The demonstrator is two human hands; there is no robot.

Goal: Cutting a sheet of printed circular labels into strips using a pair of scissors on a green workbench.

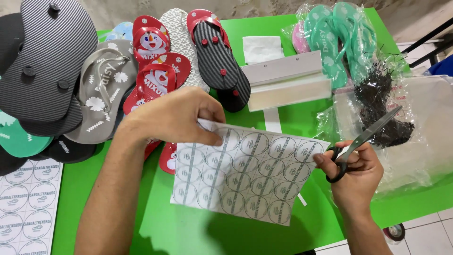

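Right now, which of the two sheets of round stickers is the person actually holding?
The sheet of round stickers in mid-table, pinched by the left hand; the other sheet lies untouched at the table's left edge.

Sticker sheet point(245, 172): white rectangular sheet printed with rows of oval labels separated by grey striped bands. It is held above the green surface point(188, 231), tilted, with its upper left edge pinched and curling.

Scissors point(363, 141): black loop handles, grey metal blades. Blades are closed or nearly so, pointing up and right, just beside the sheet's right edge.
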